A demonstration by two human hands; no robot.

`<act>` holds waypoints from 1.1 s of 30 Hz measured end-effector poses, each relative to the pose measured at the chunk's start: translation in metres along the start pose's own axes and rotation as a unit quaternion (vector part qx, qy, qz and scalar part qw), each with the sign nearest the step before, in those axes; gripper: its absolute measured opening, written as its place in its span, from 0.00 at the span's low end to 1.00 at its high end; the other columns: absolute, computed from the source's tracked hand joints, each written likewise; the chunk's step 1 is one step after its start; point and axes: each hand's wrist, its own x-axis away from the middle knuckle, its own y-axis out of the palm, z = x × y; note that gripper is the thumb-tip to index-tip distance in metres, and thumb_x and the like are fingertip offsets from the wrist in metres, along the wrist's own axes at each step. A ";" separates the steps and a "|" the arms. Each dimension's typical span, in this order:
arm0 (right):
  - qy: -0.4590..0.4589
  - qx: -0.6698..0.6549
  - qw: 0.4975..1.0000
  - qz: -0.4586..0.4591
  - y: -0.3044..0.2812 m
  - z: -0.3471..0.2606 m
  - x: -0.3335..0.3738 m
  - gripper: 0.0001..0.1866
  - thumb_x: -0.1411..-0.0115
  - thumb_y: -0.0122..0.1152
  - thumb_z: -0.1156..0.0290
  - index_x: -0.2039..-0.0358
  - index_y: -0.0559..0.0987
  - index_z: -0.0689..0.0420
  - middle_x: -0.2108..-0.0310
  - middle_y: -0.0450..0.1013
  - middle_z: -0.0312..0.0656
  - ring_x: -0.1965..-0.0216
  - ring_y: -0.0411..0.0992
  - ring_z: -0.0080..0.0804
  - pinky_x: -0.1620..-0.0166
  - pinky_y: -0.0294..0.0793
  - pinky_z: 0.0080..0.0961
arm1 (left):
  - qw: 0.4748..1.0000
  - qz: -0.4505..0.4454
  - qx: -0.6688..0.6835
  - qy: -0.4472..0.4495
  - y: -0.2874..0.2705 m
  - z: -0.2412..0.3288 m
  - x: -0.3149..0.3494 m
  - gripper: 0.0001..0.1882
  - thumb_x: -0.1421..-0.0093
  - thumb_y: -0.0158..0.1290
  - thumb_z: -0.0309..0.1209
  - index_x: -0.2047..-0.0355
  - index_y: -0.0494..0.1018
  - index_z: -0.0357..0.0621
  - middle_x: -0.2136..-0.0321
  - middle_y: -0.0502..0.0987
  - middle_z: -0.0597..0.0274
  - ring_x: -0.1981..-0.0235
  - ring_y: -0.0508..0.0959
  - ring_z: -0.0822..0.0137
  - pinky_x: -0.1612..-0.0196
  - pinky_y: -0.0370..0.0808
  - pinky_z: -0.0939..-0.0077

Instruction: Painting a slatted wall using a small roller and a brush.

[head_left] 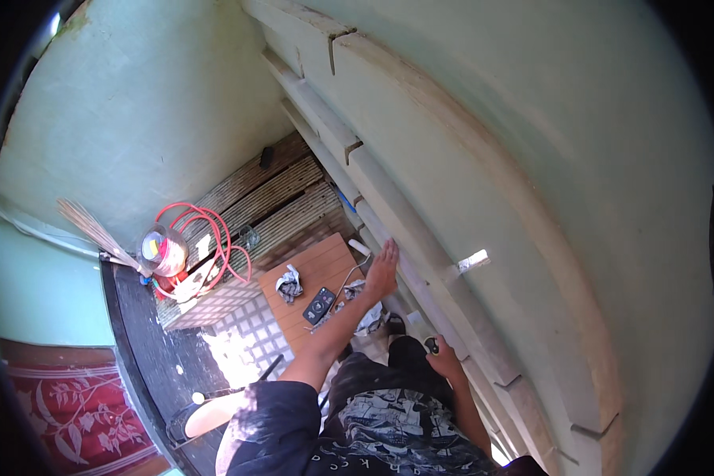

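My left hand (382, 274) reaches forward with its fingers stretched out, at the edge of a pale ledge (420, 278) on the right-hand wall. Whether the palm presses on it I cannot tell. Nothing shows in that hand. Lower down, close to my right leg, my right hand (446, 361) is closed around a small rounded dark object with a yellowish part (431, 345); its kind is not clear. Below my left hand stands a small wooden table (293, 329). On it lie a dark device with a round dial (320, 305) and crumpled paper (289, 283). A white paint roller (359, 247) is near its far corner.
Several long ledges with gaps run along the right wall (611, 159). Ahead is a ribbed step (274, 194) bearing a coiled red hose (228, 238), a clear container (163, 250) and a bundle of thin sticks (95, 226). A red patterned cloth (79, 412) is at left.
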 end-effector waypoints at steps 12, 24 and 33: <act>0.101 -0.051 0.994 0.010 0.066 0.010 0.090 0.28 0.53 0.56 0.68 0.49 0.65 0.58 0.60 0.72 0.62 0.53 0.70 0.59 0.51 0.70 0.43 | 1.000 -0.012 -0.015 0.009 0.001 0.074 0.059 0.50 0.56 0.58 0.34 0.37 0.45 0.30 0.34 0.45 0.46 0.33 0.48 0.55 0.37 0.54 0.67; 0.133 -0.059 0.978 0.148 0.134 0.035 0.176 0.27 0.54 0.61 0.67 0.51 0.69 0.58 0.60 0.74 0.58 0.54 0.72 0.54 0.50 0.70 0.40 | 0.989 0.064 0.010 0.133 0.010 0.091 0.110 0.45 0.52 0.57 0.35 0.35 0.49 0.43 0.34 0.45 0.48 0.34 0.51 0.53 0.40 0.59 0.62; 0.093 -0.056 0.979 0.172 0.104 0.028 0.161 0.25 0.53 0.62 0.69 0.53 0.71 0.60 0.61 0.74 0.57 0.56 0.73 0.53 0.53 0.71 0.40 | 0.994 0.041 0.094 0.025 0.047 0.076 0.125 0.19 0.45 0.54 0.36 0.54 0.68 0.43 0.41 0.61 0.51 0.39 0.61 0.56 0.45 0.64 0.62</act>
